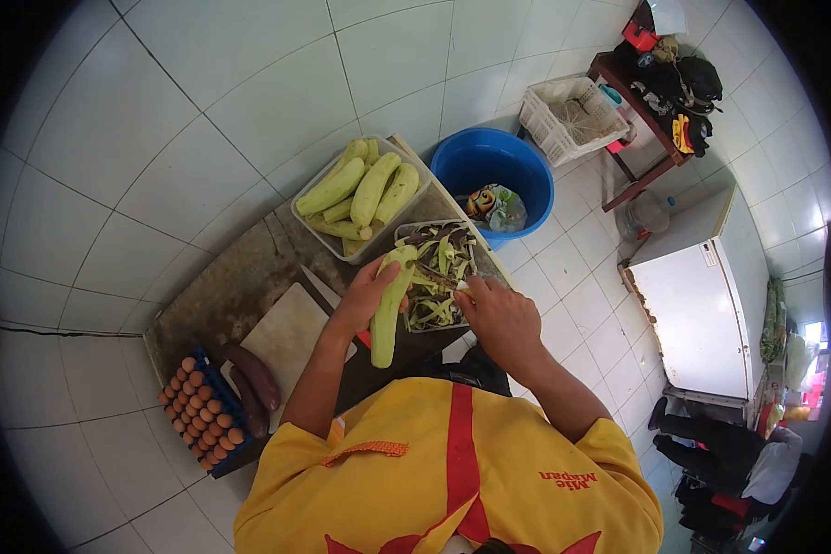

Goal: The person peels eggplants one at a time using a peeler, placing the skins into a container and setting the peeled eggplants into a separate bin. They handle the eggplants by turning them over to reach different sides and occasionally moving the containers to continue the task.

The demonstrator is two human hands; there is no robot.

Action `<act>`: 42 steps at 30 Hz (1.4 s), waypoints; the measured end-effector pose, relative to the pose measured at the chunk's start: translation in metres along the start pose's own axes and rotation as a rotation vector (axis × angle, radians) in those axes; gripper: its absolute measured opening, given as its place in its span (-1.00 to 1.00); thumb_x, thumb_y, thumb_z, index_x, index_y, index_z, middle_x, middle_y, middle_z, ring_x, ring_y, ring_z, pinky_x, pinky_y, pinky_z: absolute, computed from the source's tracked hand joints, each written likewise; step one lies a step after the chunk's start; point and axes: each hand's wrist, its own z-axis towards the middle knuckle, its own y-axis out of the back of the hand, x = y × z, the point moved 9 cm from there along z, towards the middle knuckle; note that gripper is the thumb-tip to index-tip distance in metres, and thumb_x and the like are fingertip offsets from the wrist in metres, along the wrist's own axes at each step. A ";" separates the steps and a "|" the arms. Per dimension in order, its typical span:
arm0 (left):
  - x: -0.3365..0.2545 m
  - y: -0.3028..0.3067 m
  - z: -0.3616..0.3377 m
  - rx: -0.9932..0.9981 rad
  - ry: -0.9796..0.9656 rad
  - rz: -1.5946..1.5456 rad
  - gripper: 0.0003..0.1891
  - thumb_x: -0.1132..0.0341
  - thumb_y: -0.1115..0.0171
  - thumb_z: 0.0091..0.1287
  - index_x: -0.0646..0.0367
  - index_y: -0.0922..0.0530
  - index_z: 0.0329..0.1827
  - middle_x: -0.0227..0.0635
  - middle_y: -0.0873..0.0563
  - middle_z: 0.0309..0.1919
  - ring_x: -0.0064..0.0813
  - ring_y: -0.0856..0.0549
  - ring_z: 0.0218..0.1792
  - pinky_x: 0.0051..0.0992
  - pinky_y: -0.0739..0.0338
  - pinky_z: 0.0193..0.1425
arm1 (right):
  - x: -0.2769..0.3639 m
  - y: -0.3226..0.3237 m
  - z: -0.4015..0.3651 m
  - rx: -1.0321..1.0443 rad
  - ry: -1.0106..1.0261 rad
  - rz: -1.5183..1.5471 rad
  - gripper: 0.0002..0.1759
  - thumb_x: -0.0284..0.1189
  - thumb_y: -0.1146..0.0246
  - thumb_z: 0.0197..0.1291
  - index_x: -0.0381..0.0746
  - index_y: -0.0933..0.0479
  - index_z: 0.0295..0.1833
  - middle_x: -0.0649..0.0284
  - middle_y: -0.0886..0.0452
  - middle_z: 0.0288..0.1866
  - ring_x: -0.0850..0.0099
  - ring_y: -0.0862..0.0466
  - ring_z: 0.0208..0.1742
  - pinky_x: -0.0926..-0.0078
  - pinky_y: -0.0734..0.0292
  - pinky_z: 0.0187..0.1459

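My left hand (366,300) is wrapped round the upper part of a peeled, pale green eggplant (384,334), which is tilted upright in front of my chest. In my right hand (503,319) is a small peeling tool (464,290) with a pale handle; its thin blade points at the eggplant, and its exact kind is hard to make out. Below and beyond the hands, a clear plastic tub (472,242) holds dark purple and green peelings (439,300). Behind the left hand, another plastic tub (297,209) is heaped with peeled eggplants (367,192).
A knife (320,288) lies beside a white cutting board (282,334). Unpeeled purple eggplants (252,380) and a tray of eggs (198,415) are at the left. Beyond the counter stand a blue bin (450,171), a white crate (549,129) and a white freezer (697,314). Another person's legs (702,443) show at right.
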 end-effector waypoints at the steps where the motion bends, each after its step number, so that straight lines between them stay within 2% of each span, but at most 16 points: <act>1: 0.000 0.000 -0.001 -0.009 -0.002 0.015 -0.63 0.07 -0.08 0.64 0.20 -0.49 0.22 -0.28 -0.70 -0.24 -0.49 -0.70 -0.41 -0.45 -0.65 -0.33 | 0.000 0.000 0.000 -0.004 -0.001 -0.007 -0.65 -0.13 -0.19 0.47 -0.22 -0.54 -0.16 0.14 -0.67 -0.33 0.13 -0.74 -0.45 0.22 -0.63 -0.50; 4: -0.001 0.002 -0.001 -0.024 -0.001 0.063 -0.62 0.07 -0.09 0.63 0.19 -0.49 0.25 -0.28 -0.70 -0.25 -0.50 -0.71 -0.42 -0.45 -0.66 -0.33 | 0.001 0.002 0.000 0.006 -0.009 -0.023 -0.65 -0.13 -0.19 0.48 -0.22 -0.54 -0.16 0.15 -0.67 -0.33 0.14 -0.75 -0.44 0.23 -0.64 -0.50; 7: 0.000 0.003 0.000 -0.024 0.007 0.089 -0.61 0.06 -0.10 0.62 0.19 -0.49 0.26 -0.29 -0.70 -0.25 -0.50 -0.71 -0.42 -0.45 -0.66 -0.32 | -0.003 -0.002 -0.001 0.057 -0.066 -0.017 -0.66 -0.10 -0.22 0.44 -0.17 -0.58 -0.05 0.19 -0.67 -0.28 0.12 -0.74 -0.38 0.15 -0.63 -0.39; 22: 0.006 0.003 0.000 -0.033 0.034 0.062 -0.63 0.08 -0.10 0.63 0.20 -0.50 0.23 -0.31 -0.70 -0.25 -0.51 -0.71 -0.43 -0.46 -0.65 -0.34 | -0.007 -0.005 -0.002 0.064 -0.067 -0.010 -0.68 -0.11 -0.23 0.44 -0.16 -0.57 -0.01 0.17 -0.68 -0.24 0.09 -0.75 -0.36 0.13 -0.64 -0.39; 28: 0.005 0.002 -0.001 -0.010 0.058 0.134 -0.62 0.08 -0.12 0.62 0.20 -0.49 0.26 -0.33 -0.68 -0.27 -0.53 -0.69 -0.44 -0.47 -0.63 -0.37 | -0.007 -0.006 -0.001 0.082 -0.036 -0.040 -0.67 -0.09 -0.23 0.44 -0.15 -0.58 -0.04 0.18 -0.67 -0.28 0.11 -0.74 -0.37 0.14 -0.63 -0.41; 31: 0.003 0.000 -0.002 -0.004 0.086 0.182 -0.60 0.09 -0.12 0.61 0.22 -0.49 0.27 -0.33 -0.67 -0.27 -0.53 -0.69 -0.44 -0.48 -0.62 -0.37 | -0.002 -0.001 0.000 0.048 0.029 -0.053 -0.70 -0.16 -0.19 0.47 -0.18 -0.54 -0.19 0.16 -0.67 -0.34 0.15 -0.76 -0.39 0.23 -0.66 -0.43; 37: 0.000 0.000 -0.003 0.077 0.113 0.224 -0.61 0.11 -0.13 0.61 0.23 -0.48 0.28 -0.33 -0.67 -0.26 -0.54 -0.68 -0.45 -0.51 -0.62 -0.37 | -0.011 -0.006 0.008 0.176 0.025 0.095 -0.64 -0.13 -0.17 0.48 -0.21 -0.58 -0.19 0.04 -0.69 -0.36 0.03 -0.75 -0.28 0.09 -0.65 -0.25; 42: -0.002 -0.004 -0.005 0.113 0.113 0.234 -0.62 0.12 -0.13 0.61 0.22 -0.48 0.27 -0.33 -0.67 -0.27 -0.54 -0.68 -0.45 -0.51 -0.61 -0.37 | -0.022 -0.026 0.009 0.251 0.012 0.286 -0.59 -0.12 -0.15 0.50 -0.28 -0.60 -0.17 -0.09 -0.69 -0.37 -0.12 -0.71 -0.24 -0.08 -0.59 -0.18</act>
